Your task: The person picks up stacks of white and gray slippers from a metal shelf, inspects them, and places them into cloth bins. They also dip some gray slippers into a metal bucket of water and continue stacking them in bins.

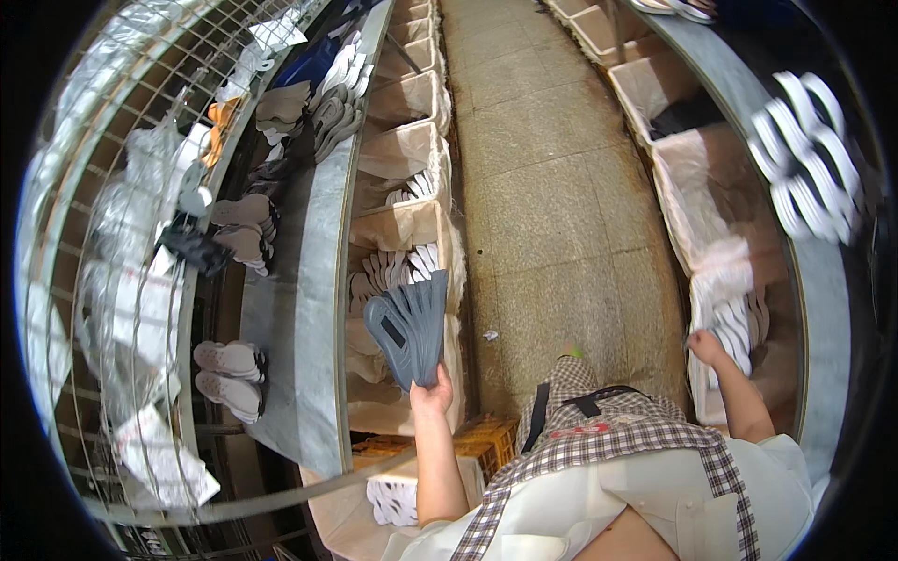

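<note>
Head view, left side: a wire mesh rack (pixel 112 234) hung with clear plastic bags, then a grey metal counter (pixel 299 309) carrying pale shoe soles (pixel 229 360) in pairs.
Left hand (pixel 432 397): raised over the cardboard bins (pixel 412 229) that run along the counter's edge, fingers closed round the lower end of a fanned stack of dark grey insoles (pixel 412 327).
Stack axis: the dark grey insoles stand nearly upright from the palm, long axis pointing up and away from the person, fanning out toward the left.
Below the stack: a bin holding white insoles (pixel 398 271) on edge, just beyond the tips of the fan.
Middle: a tiled floor aisle (pixel 552 187) between the two rows of bins.
Right hand (pixel 706 348): stretched out to the far side, down in a cardboard bin (pixel 739 271) among white soles (pixel 744 323); it touches them, but whether the fingers have closed on one I cannot tell.
Nearer hand: the right one lies on the white soles; the left is well apart, across the aisle.
Far right: a blurred row of white soles (pixel 809 154) on the right counter (pixel 823 309).
</note>
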Tool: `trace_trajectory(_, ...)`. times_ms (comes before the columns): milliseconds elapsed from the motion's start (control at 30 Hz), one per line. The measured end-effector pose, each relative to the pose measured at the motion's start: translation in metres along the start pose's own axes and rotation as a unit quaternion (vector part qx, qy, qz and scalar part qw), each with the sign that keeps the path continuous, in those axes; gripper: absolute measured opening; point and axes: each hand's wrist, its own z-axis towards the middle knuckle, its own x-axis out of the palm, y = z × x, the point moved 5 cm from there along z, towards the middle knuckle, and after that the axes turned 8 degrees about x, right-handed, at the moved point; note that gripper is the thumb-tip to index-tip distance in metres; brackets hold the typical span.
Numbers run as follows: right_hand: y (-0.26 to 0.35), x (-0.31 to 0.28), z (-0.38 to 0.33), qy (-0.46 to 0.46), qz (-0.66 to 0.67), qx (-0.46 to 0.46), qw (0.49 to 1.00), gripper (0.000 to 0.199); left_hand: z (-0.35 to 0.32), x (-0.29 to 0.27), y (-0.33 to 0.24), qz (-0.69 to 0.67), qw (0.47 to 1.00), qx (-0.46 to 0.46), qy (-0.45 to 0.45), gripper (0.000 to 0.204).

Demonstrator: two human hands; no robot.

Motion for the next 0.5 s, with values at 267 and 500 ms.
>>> trace_trajectory(267, 0.202, -0.091, 0.252, 0.029, 0.045, -0.016, 0.998, 0.023, 0.208, 0.206, 0.099, -0.102, 0.988, -0.112, 0.026, 0.027)
trace_trajectory(500, 0.190, -0.096, 0.381, 0.096, 0.109, 0.058, 0.988, 0.020, 0.339, 0.444, 0.188, -0.020, 0.999, -0.024, 0.019, 0.033)
